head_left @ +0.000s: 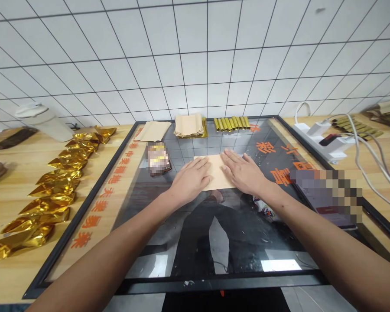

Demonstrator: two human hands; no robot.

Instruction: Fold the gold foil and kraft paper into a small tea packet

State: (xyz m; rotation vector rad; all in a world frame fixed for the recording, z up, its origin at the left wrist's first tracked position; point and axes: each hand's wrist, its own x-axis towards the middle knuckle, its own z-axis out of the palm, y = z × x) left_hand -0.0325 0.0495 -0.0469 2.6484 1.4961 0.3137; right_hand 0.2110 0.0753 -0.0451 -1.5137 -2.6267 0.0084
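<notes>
A tan paper sheet [217,172] lies flat on the dark glass panel [214,234] in the middle of the table. My left hand [191,179] lies flat on its left part with fingers stretched out. My right hand [242,172] presses flat on its right part, fingers also spread. Neither hand grips anything. Behind them, at the panel's far edge, sit a stack of tan paper sheets [189,125], a single tan sheet [153,131] and a row of gold sticks [232,123].
Several gold foil pouches [56,182] run in a line down the wooden table at left. A white cup [43,121] stands at far left. A white power strip with cables [321,136] lies at right, more gold sticks [357,126] behind it. A small packet [158,158] lies on the panel.
</notes>
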